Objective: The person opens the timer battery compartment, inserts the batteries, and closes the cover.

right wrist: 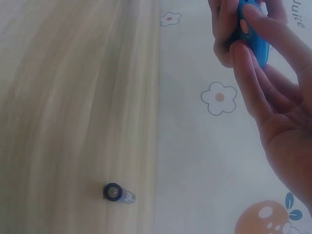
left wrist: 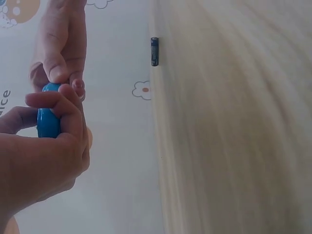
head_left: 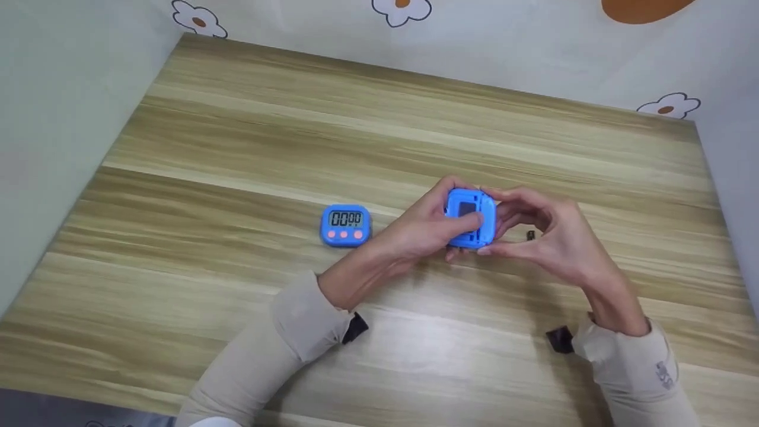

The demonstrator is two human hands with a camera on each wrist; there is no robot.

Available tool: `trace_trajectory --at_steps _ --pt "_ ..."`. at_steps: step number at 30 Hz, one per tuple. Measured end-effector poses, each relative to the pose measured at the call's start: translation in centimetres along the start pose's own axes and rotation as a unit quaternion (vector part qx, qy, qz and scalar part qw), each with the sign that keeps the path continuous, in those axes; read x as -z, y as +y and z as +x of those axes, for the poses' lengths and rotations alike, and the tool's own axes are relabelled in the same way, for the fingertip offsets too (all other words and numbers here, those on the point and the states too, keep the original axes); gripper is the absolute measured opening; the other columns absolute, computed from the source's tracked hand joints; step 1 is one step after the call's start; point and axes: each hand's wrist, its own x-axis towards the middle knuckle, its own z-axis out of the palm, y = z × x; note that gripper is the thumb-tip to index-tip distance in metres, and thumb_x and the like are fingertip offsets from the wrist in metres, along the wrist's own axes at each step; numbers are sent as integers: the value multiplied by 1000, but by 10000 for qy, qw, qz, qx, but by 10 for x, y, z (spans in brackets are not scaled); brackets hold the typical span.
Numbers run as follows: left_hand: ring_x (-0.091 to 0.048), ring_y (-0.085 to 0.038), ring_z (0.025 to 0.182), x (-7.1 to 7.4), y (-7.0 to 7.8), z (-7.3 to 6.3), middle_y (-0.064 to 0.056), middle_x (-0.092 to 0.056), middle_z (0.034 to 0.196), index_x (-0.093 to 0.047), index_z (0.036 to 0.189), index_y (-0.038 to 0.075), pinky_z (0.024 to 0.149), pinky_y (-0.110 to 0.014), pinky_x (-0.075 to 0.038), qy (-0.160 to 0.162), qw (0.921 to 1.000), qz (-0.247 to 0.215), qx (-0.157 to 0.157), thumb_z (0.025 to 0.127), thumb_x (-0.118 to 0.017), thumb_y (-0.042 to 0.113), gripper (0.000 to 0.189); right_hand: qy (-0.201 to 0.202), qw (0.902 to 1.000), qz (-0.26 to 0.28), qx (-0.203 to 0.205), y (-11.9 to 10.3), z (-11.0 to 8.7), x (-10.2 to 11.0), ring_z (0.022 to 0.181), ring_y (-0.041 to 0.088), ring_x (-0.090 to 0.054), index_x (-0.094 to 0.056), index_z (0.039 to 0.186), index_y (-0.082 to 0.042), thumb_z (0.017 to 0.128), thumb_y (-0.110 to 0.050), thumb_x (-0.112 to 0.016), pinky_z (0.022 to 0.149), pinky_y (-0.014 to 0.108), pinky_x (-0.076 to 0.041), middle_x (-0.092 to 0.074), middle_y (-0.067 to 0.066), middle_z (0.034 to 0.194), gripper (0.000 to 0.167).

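A blue digital timer (head_left: 487,219) is held up between both hands, its back face with a recessed compartment turned toward the head camera. My left hand (head_left: 424,228) grips it from the left, the thumb lying across that back face. At the right edge, my right hand (head_left: 563,243) pinches the same timer between thumb and fingers. In the left wrist view, curled fingers wrap the timer (left wrist: 48,122). A second blue timer (head_left: 345,225) rests face up left of the hands, showing 00 00 above orange buttons.
A small dark battery (head_left: 531,235) lies on the wood-grain table (head_left: 379,124), seen through the gap in the right hand; the right wrist view shows this battery (right wrist: 113,192) end-on. A pale wall with flower prints (head_left: 533,53) borders the table's far edge.
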Motion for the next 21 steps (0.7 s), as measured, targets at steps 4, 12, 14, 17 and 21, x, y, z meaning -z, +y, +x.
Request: trace_trajectory --at_steps 4,12,14,17,21 --pt "-53 -21 61 0 -1 1 -13 -60 99 -44 123 13 47 -23 -43 -50 10000 21 -24 97 -61 10 30 -17 9997 -110 -208 -3 -1 3 81 23 -66 -65 127 -9 68 3 -87 75 25 -54 -70 5 99 64" --pt "-54 -22 60 2 5 -1 -13 -62 99 -44 124 14 49 -26 -44 -53 9994 325 96 98 -62 15 32 -469 9981 -323 -233 -12 -1 10 90 21 -66 -54 139 -14 74 -3 -85 81 25 -52 -69 3 105 73" --pt "-55 -21 59 3 6 -1 -14 -62 100 -43 125 14 49 -26 -45 -27 9990 414 137 98 -62 16 33 -496 9985 -198 -128 -18 -2 13 91 24 -66 -52 141 -13 75 2 -83 83 28 -52 -68 5 108 75" --pt "-55 -22 59 4 8 -1 -15 -62 100 -43 126 15 49 -26 -45 -21 9982 558 222 98 -62 18 35 -401 9992 -25 -43 -27 -3 16 91 29 -65 -54 139 -10 75 10 -79 82 31 -53 -68 9 110 72" --pt "-58 -21 64 4 8 0 -14 -62 99 -41 128 14 48 -26 -44 -71 9973 673 279 97 -63 18 38 -360 9991 -147 167 -34 -2 16 85 31 -66 -60 132 -4 76 10 -78 80 30 -53 -69 11 107 61"
